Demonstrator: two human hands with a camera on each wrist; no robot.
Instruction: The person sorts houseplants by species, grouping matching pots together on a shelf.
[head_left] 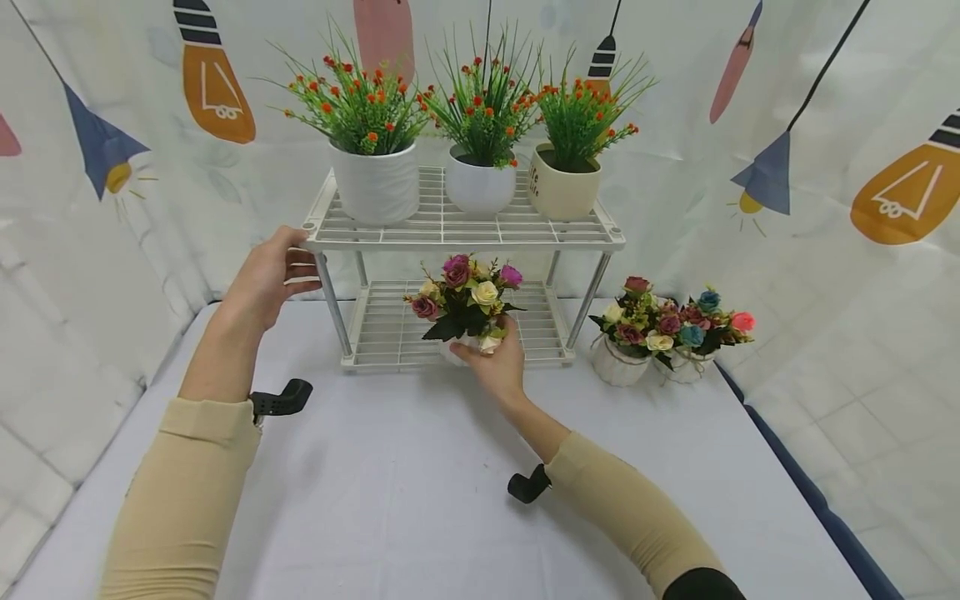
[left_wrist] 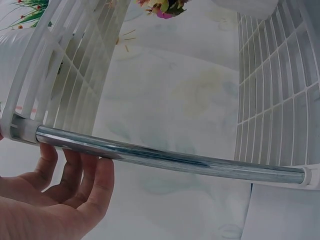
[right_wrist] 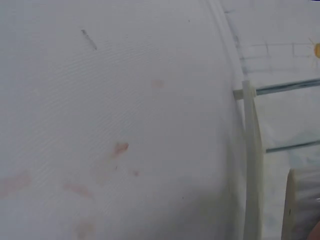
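Observation:
A white two-tier wire shelf rack (head_left: pixel 450 246) with metal posts stands on the table. My left hand (head_left: pixel 262 279) grips its upper left corner. In the left wrist view the fingers (left_wrist: pixel 102 182) lie against the metal post (left_wrist: pixel 170 156) just below the upper tier, and the thumb is mostly out of sight. My right hand (head_left: pixel 498 362) holds a small white pot of artificial roses (head_left: pixel 468 300) at the front of the lower tier. Its flowers are purple, cream and dusky pink. In the right wrist view only the pot's pale side (right_wrist: pixel 302 200) shows, at the lower right.
On the upper tier are three pots of grass with orange flowers: a white ribbed pot (head_left: pixel 375 187), a round white pot (head_left: pixel 480 187) and a cream pot (head_left: pixel 562 187). Two more rose pots, one wrapped in twine (head_left: pixel 621 367), stand right of the rack near the table edge.

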